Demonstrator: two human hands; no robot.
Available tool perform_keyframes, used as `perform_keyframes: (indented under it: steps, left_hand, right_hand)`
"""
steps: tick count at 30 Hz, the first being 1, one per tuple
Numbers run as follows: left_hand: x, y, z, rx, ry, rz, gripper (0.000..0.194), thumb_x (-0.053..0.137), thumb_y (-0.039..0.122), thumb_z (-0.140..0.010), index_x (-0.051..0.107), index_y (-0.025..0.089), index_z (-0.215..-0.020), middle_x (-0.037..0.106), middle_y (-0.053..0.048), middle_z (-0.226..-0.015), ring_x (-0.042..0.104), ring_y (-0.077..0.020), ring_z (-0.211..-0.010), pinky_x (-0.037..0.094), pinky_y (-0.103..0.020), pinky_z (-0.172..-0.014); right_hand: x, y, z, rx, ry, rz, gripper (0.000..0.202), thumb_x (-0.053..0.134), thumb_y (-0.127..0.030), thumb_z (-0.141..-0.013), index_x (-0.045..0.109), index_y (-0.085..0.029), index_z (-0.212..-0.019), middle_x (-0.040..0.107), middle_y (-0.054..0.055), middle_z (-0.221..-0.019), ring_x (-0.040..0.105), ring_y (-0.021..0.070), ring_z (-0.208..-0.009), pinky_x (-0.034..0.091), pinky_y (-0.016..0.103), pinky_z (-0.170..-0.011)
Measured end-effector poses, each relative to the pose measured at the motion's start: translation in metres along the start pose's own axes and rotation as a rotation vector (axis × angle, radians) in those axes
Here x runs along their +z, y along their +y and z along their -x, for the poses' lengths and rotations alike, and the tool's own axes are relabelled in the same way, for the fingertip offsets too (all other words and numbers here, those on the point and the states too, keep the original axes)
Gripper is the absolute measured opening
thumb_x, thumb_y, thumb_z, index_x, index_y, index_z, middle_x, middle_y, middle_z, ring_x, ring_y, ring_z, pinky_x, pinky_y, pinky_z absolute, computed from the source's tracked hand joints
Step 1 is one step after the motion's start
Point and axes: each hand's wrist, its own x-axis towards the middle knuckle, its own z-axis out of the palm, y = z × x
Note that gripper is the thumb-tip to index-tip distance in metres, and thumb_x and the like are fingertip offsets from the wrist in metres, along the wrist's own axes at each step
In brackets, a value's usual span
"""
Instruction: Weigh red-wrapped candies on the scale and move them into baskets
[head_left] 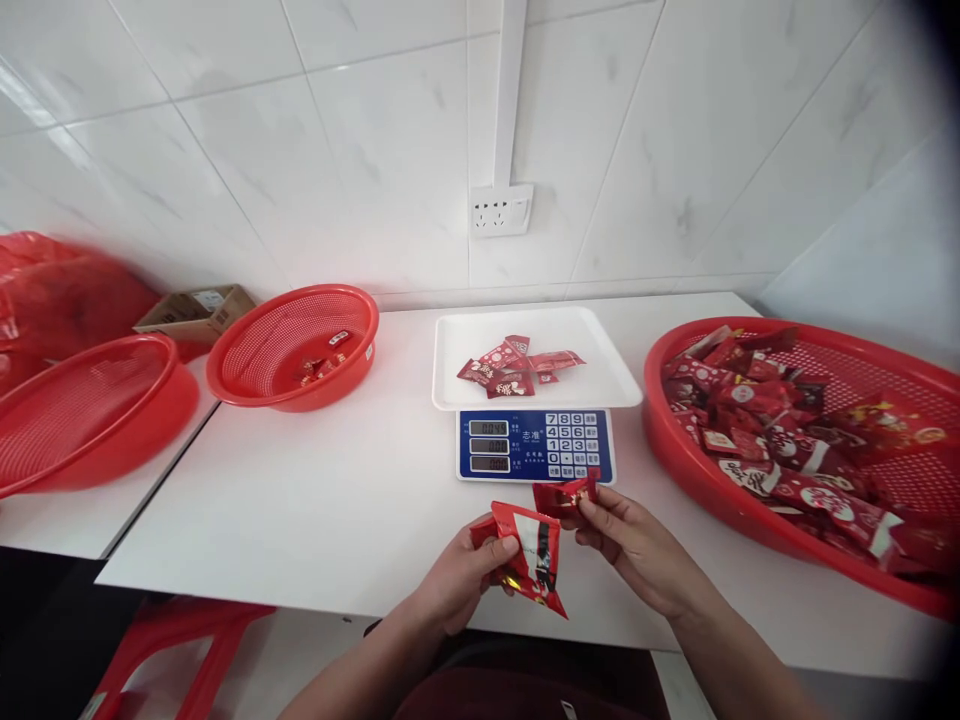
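My left hand [469, 570] holds a red packet [531, 555] with a white and black print, pinched under the thumb, near the table's front edge. Just right of it, my right hand [622, 540] grips a smaller dark red packet [559, 497] between thumb and fingers. Both hands are in front of a blue scale [536, 445] with number keys and three displays. On top of the scale a white tray [611, 375] bears several red packets [514, 365] in a loose pile.
At the right stands a large red basket [656, 400] full of packets. Another red basket [289, 400] at the left holds a few packets. Farther left are a third basket [169, 430], a cardboard box [195, 310] and a red bag [67, 295]. A red stool [172, 640] is below.
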Motion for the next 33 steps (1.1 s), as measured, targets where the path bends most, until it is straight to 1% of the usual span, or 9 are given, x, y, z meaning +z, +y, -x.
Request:
perform_keyframes:
  steps: [6,9,11,13,16,18,23,29,33]
  left_hand:
    - [0.001,0.005,0.002,0.010,-0.005,-0.027,0.036,0.073,0.043,-0.069,0.061,0.013,-0.085,0.061,-0.001,-0.067,0.054,-0.0089,-0.056,0.037,-0.020,-0.052]
    - [0.001,0.004,0.004,0.018,0.016,-0.033,0.037,0.073,0.044,-0.068,0.060,0.013,-0.082,0.061,-0.002,-0.067,0.054,-0.0092,-0.056,0.037,-0.020,-0.053]
    - [-0.001,0.002,0.005,0.022,0.025,-0.037,0.037,0.073,0.045,-0.068,0.060,0.013,-0.083,0.061,-0.002,-0.067,0.054,-0.0093,-0.056,0.037,-0.020,-0.053]
    - [-0.003,-0.001,0.006,0.014,0.028,-0.044,0.038,0.072,0.045,-0.069,0.061,0.013,-0.086,0.062,-0.002,-0.068,0.054,-0.0096,-0.057,0.037,-0.021,-0.054]
    - [-0.005,-0.004,0.006,-0.016,0.027,-0.051,0.041,0.072,0.045,-0.069,0.062,0.013,-0.092,0.063,-0.003,-0.074,0.054,-0.0104,-0.059,0.037,-0.021,-0.056]
    - [-0.004,-0.005,0.004,-0.014,-0.003,-0.064,0.043,0.071,0.045,-0.071,0.062,0.013,-0.098,0.064,-0.005,-0.079,0.055,-0.0114,-0.064,0.038,-0.022,-0.059]
    - [0.003,-0.005,-0.004,0.045,-0.085,-0.225,0.046,0.068,0.043,-0.073,0.059,0.012,-0.106,0.061,-0.005,-0.081,0.053,-0.0123,-0.067,0.040,-0.024,-0.061]
    - [0.008,-0.007,-0.005,0.044,-0.080,-0.470,0.041,0.063,0.045,-0.077,0.057,0.012,-0.100,0.058,-0.003,-0.081,0.050,-0.0110,-0.067,0.042,-0.026,-0.063]
    - [0.008,-0.006,-0.003,0.083,-0.051,-0.369,0.038,0.060,0.044,-0.079,0.052,0.015,-0.104,0.058,-0.004,-0.089,0.053,-0.0132,-0.073,0.046,-0.028,-0.067]
  right_hand:
    - [0.023,-0.060,-0.037,-0.285,0.099,0.150,0.034,0.077,-0.044,-0.065,0.069,-0.021,-0.088,0.070,0.002,-0.086,0.062,0.0148,-0.075,0.051,0.031,-0.077]
    - [0.041,-0.088,-0.050,-0.385,0.065,0.093,0.047,0.070,-0.042,-0.072,0.059,-0.027,-0.116,0.062,0.004,-0.118,0.064,0.0183,-0.093,0.053,0.031,-0.082]
    - [0.045,-0.092,-0.048,-0.407,0.090,0.156,0.067,0.066,-0.041,-0.077,0.037,-0.035,-0.137,0.042,0.005,-0.143,0.063,0.0198,-0.098,0.055,0.030,-0.076]
    - [0.041,-0.083,-0.040,-0.411,0.119,0.278,0.075,0.063,-0.042,-0.079,0.023,-0.038,-0.143,0.030,0.006,-0.150,0.064,0.0202,-0.094,0.056,0.030,-0.067]
    - [0.023,-0.051,-0.021,-0.306,-0.009,0.407,0.062,0.057,-0.048,-0.082,0.037,-0.030,-0.138,0.052,0.013,-0.132,0.064,0.0212,-0.086,0.055,0.032,-0.061]
    - [0.010,-0.026,-0.009,-0.195,-0.172,0.377,0.058,0.057,-0.052,-0.081,0.046,-0.026,-0.132,0.060,0.014,-0.120,0.063,0.0238,-0.092,0.054,0.036,-0.069]
    - [0.003,0.024,0.014,0.008,-0.394,0.070,0.071,0.068,-0.051,-0.072,0.043,-0.027,-0.134,0.055,0.012,-0.131,0.054,0.0281,-0.115,0.039,0.048,-0.099]
    - [0.016,0.041,0.014,0.149,-0.303,-0.108,0.051,0.063,-0.045,-0.080,0.057,-0.021,-0.124,0.066,0.011,-0.115,0.060,0.0271,-0.107,0.038,0.047,-0.099]
    - [0.016,0.038,0.008,0.200,-0.306,-0.138,0.043,0.056,-0.047,-0.084,0.064,-0.017,-0.115,0.072,0.012,-0.102,0.066,0.0269,-0.094,0.044,0.047,-0.092]
